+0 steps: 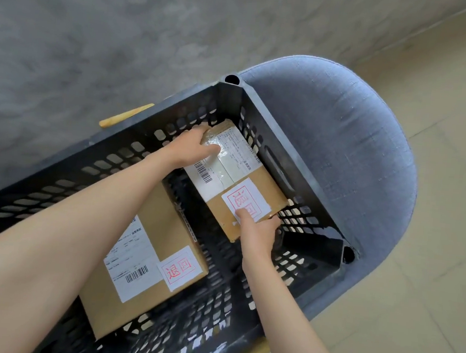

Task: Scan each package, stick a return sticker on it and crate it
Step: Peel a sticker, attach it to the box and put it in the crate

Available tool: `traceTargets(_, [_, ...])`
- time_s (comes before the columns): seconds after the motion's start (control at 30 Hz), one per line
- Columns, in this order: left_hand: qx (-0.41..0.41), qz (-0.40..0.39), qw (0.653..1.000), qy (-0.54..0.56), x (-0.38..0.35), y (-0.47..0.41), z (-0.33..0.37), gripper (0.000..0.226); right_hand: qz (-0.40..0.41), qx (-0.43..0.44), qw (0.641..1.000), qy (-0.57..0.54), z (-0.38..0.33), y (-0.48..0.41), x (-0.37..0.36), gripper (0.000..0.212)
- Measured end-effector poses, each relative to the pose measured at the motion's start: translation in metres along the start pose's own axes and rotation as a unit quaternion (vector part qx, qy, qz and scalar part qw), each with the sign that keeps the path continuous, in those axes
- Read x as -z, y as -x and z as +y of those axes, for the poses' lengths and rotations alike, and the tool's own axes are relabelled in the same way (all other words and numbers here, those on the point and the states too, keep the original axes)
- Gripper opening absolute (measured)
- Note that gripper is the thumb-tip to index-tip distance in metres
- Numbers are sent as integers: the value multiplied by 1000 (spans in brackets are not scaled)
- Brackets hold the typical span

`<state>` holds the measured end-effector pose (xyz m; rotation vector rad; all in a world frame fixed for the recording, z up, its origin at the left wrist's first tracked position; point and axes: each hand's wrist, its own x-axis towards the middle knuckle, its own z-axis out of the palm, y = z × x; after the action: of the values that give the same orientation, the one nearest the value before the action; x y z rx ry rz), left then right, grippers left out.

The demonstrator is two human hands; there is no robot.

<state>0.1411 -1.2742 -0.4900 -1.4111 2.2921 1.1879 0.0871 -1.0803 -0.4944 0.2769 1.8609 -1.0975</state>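
Left hand (189, 148) is curling over the brown box's (235, 171) far end, right hand (258, 232) pinching its near end, thumb on the red-stamped white sticker (245, 198); it is sitting in the crate's (285, 141) far-right corner.

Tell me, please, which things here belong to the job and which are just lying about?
Job: black perforated plastic crate; brown cardboard package held by left hand and right hand; second brown cardboard package; white red-printed return sticker on each.
Lying about: grey fabric chair; tan wooden stick.
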Motion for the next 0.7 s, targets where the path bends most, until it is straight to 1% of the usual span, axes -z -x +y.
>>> traceTargets(0.1, [-10, 8, 1000, -4, -2, -1, -2, 54, 18, 4, 1000, 5, 1, -1, -2, 64])
traceTargets(0.3, [-26, 19, 999, -5, -3, 1, -3, 53, 15, 8, 1000, 12, 4, -1, -3, 71])
traceTargets(0.4, [-30, 30, 999, -11, -3, 5, -1, 55, 14, 9, 1000, 9, 3, 0, -3, 73])
traceTargets(0.53, [-32, 47, 998, -32, 2, 14, 1, 62, 13, 9, 1000, 6, -4, 7, 0, 82])
traceTargets(0.7, [-42, 68, 996, -41, 14, 36, 11, 61, 12, 12, 1000, -1, -22, 32, 7, 84])
